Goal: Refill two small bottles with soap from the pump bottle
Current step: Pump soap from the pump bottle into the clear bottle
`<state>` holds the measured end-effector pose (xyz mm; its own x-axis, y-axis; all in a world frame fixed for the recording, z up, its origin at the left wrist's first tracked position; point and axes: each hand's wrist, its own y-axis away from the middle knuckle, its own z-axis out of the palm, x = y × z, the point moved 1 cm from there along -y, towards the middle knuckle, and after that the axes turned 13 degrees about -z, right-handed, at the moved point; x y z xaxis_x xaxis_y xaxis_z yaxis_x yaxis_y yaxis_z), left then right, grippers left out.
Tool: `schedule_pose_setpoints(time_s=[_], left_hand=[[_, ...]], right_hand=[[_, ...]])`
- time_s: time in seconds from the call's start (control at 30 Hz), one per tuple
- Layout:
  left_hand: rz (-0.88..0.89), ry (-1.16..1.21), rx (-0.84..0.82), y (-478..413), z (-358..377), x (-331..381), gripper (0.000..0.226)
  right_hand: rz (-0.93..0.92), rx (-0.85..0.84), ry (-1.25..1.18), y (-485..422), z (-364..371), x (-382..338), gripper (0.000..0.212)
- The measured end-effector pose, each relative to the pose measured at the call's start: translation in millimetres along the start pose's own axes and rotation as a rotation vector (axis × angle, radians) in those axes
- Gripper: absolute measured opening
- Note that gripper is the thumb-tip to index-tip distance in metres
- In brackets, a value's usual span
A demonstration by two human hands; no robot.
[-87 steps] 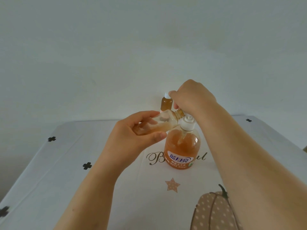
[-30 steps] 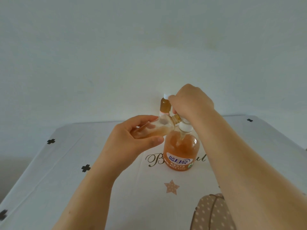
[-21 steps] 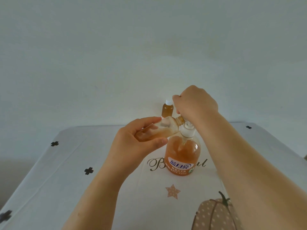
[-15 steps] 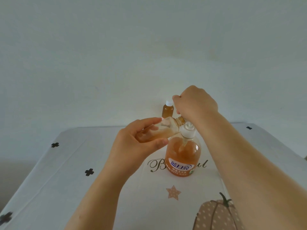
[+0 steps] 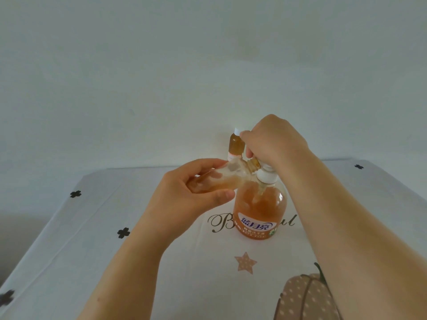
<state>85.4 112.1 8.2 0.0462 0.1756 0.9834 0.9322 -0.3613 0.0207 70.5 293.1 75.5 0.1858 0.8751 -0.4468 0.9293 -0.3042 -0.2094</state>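
Table [image 5: 69,262] w/ a white cloth fills the lower part of the view, pale wall [image 5: 138,65] behind it. Far left on the cloth are 2 black clover prints [image 5: 75,194], plus a 3rd, blurred, at the bottom-left edge. The L forearm comes up from the bottom, and the left hand [image 5: 191,199] is raised above the cloth, thumb below & fingers on top, curled round the tilted bottle [image 5: 227,181]. This small clear bottle lies nearly on its side – base in the palm, open threaded neck pointing right & a bit up, right by the white collar of the pump bottle [image 5: 258,209]. Orange soap is pooled along its lower side. Just behind, further back on the table, the capped bottle [image 5: 236,144] stands upright w/ a white cap, orange inside, its base hidden. The pump bottle stands on the cloth approx. centre: round, orange soap, blue & white label facing the camera, dip tube visible thru the soap. Black script lettering [image 5: 217,224] on the cloth runs partly behind it, and a brown star print [image 5: 245,262] lies in front. The right hand [image 5: 275,142] sits on top of the pump bottle, knuckles up, fingers curled down over the pump head – head & nozzle hidden, so can't tell if soap is coming out. The R forearm runs to the bottom-right corner, beside a brown dotted pumpkin print [image 5: 305,296]. 1 more clover is far right, near the back edge.
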Motion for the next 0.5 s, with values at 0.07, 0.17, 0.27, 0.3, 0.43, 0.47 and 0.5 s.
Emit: schedule_pose_setpoints(time_s=[0.07,0.17,0.27,0.3,0.43,0.47,0.5], left_hand=[[-0.008,0.002,-0.004,0.1,0.5,-0.4,0.044],[-0.013,0.007,0.001,1.0,0.9,-0.5,0.045],[-0.012,0.017,-0.003,1.5,1.1,0.4,0.043],[-0.012,0.020,-0.003,2.3,1.2,1.2,0.042],[0.002,0.036,0.023,4.6,2.6,3.0,0.041],[0.011,0.035,0.032,5.2,3.4,3.4,0.042],[0.021,0.034,0.040,6.1,3.9,4.4,0.042]], right_hand=[[0.005,-0.008,-0.003,0.3,0.2,0.7,0.027],[0.010,-0.010,-0.013,0.2,-0.2,1.2,0.026],[0.016,-0.007,-0.025,0.4,-0.6,0.7,0.026],[0.018,-0.007,-0.026,1.2,-1.3,0.5,0.025],[0.035,0.015,-0.072,1.9,-4.1,-0.7,0.023],[0.039,0.030,-0.090,1.1,-5.3,-0.6,0.025],[0.039,0.043,-0.099,0.6,-7.2,-1.3,0.026]])
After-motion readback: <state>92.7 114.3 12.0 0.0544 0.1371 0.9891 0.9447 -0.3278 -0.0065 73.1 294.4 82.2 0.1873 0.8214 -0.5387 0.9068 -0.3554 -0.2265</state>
